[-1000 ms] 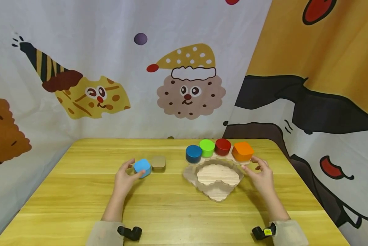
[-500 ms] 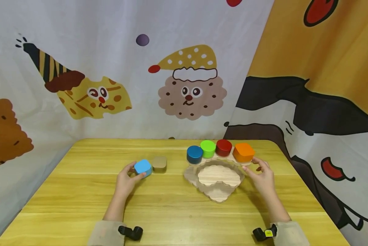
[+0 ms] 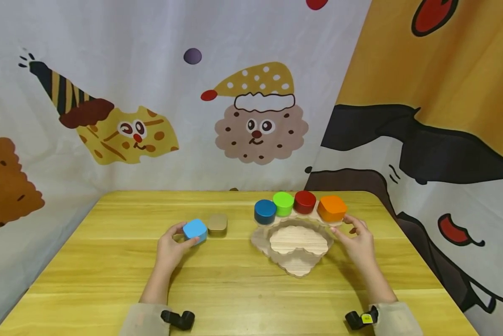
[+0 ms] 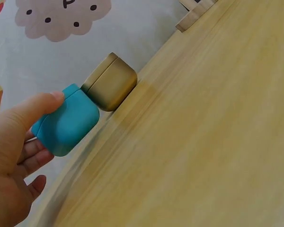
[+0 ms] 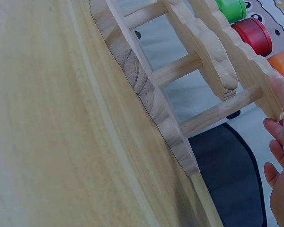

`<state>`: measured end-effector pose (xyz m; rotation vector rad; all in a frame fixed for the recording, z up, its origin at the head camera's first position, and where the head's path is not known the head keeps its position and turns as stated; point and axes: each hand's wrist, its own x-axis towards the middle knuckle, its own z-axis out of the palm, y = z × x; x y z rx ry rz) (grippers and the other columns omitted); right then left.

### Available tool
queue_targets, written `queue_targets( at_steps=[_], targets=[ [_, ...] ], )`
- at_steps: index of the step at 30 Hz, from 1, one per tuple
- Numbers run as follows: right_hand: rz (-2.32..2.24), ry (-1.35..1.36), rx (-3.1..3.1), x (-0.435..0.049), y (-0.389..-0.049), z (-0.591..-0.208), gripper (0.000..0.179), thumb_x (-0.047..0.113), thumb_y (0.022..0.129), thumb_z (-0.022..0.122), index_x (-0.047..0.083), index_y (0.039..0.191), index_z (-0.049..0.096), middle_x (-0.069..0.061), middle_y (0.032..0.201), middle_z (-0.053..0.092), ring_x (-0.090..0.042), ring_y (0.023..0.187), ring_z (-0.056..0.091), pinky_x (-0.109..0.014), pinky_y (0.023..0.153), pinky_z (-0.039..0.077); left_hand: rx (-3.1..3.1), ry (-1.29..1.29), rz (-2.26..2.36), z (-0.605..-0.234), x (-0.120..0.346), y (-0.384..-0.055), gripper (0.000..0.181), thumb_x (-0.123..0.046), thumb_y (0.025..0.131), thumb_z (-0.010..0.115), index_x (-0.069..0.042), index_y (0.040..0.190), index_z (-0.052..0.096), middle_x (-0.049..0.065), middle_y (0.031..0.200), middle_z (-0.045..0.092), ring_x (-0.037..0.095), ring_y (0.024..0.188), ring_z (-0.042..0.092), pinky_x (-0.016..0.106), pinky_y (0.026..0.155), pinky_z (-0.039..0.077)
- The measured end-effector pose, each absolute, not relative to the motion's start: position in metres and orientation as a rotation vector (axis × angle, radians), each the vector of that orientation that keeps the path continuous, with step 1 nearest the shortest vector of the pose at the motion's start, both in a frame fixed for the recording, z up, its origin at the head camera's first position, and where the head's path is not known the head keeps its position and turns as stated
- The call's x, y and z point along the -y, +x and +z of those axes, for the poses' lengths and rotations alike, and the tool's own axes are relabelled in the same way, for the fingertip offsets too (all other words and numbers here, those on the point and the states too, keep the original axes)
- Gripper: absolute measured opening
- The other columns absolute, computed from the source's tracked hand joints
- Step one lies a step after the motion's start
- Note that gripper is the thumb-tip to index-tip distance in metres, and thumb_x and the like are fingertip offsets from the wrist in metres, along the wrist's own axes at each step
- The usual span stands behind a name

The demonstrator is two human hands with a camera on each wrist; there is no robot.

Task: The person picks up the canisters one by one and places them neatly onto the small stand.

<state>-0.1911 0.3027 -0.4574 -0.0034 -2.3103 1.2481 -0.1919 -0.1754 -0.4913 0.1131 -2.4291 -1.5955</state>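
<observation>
My left hand [image 3: 172, 249] pinches a light blue rounded-square tin [image 4: 71, 122] between thumb and fingers; a lid seam runs near its top. Right beside it, a gold tin [image 3: 217, 225] of the same shape stands on the table. A wooden tiered stand [image 3: 298, 239] with scalloped edges and round crossbars is at the right. With my right hand [image 3: 357, 242] I grip the right end of its top board [image 5: 244, 56], thumb on the near side. Along that board sit a dark blue round tin [image 3: 265, 212], a green one [image 3: 283, 203], a red one [image 3: 304, 202] and an orange rounded-square tin [image 3: 332, 208].
A wood-grain table [image 3: 243, 298] carries everything, its far edge up against a printed curtain [image 3: 159, 84]. Table surface lies between the gold tin and the stand, and in front of both hands.
</observation>
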Motion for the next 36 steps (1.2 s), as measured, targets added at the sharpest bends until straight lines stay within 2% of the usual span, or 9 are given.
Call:
queue_targets(
  at_steps=[3, 6, 8, 14, 23, 28, 36],
  targets=[
    [1.243, 0.006, 2.306, -0.302, -0.192, -0.458, 0.046, 0.012, 0.081, 0.078, -0.006, 0.119, 0.060, -0.016, 0.108, 0.055, -0.018, 0.086, 0.041, -0.031, 0.074, 0.033, 2.427, 0.127, -1.570, -0.488, 0.174, -0.191, 0.064, -0.018, 0.074, 0.085, 0.002, 0.127, 0.056, 0.017, 0.114, 0.059, 0.028, 0.098, 0.053, 0.038, 0.081, 0.046],
    [1.239, 0.008, 2.305, -0.302, -0.192, -0.458, 0.046, 0.012, 0.081, 0.078, -0.007, 0.118, 0.060, -0.016, 0.107, 0.055, -0.017, 0.085, 0.041, -0.031, 0.074, 0.033, 2.419, 0.139, -1.556, -0.484, 0.173, -0.189, 0.064, -0.021, 0.073, 0.085, 0.001, 0.126, 0.057, 0.016, 0.113, 0.059, 0.024, 0.082, 0.052, 0.027, 0.064, 0.045],
    [1.243, 0.011, 2.301, -0.302, -0.192, -0.458, 0.046, 0.011, 0.080, 0.079, -0.007, 0.118, 0.060, -0.016, 0.107, 0.056, -0.017, 0.086, 0.041, -0.031, 0.074, 0.033, 2.404, 0.143, -1.555, -0.481, 0.173, -0.189, 0.064, -0.023, 0.073, 0.085, 0.001, 0.125, 0.058, 0.015, 0.112, 0.060, 0.023, 0.078, 0.051, 0.025, 0.060, 0.044],
    [1.257, 0.024, 2.291, -0.301, -0.193, -0.456, 0.047, 0.009, 0.079, 0.079, -0.008, 0.118, 0.060, -0.016, 0.107, 0.056, -0.015, 0.087, 0.041, -0.032, 0.076, 0.033, 2.377, 0.146, -1.556, -0.472, 0.169, -0.188, 0.062, -0.024, 0.073, 0.086, 0.000, 0.123, 0.060, 0.013, 0.110, 0.061, 0.024, 0.083, 0.049, 0.028, 0.066, 0.039],
    [1.247, 0.033, 2.299, -0.301, -0.192, -0.455, 0.047, 0.010, 0.079, 0.079, -0.007, 0.119, 0.060, -0.017, 0.108, 0.056, -0.017, 0.086, 0.041, -0.033, 0.076, 0.034, 2.307, 0.075, -1.588, -0.451, 0.162, -0.184, 0.057, -0.018, 0.072, 0.086, 0.001, 0.119, 0.062, 0.015, 0.106, 0.063, 0.033, 0.099, 0.052, 0.034, 0.076, 0.035],
    [1.236, 0.024, 2.315, -0.302, -0.192, -0.456, 0.046, 0.012, 0.081, 0.078, -0.007, 0.119, 0.060, -0.017, 0.108, 0.055, -0.018, 0.085, 0.041, -0.033, 0.075, 0.033, 2.272, 0.057, -1.609, -0.438, 0.157, -0.180, 0.056, -0.016, 0.070, 0.087, 0.002, 0.117, 0.064, 0.016, 0.105, 0.063, 0.031, 0.097, 0.052, 0.034, 0.076, 0.034],
    [1.245, 0.004, 2.307, -0.302, -0.191, -0.456, 0.048, 0.009, 0.079, 0.079, -0.007, 0.119, 0.060, -0.016, 0.107, 0.056, -0.017, 0.086, 0.042, -0.030, 0.075, 0.034, 2.257, 0.008, -1.601, -0.419, 0.147, -0.174, 0.055, -0.018, 0.069, 0.088, -0.001, 0.116, 0.065, 0.012, 0.104, 0.064, 0.021, 0.092, 0.050, 0.034, 0.076, 0.035]
  ],
)
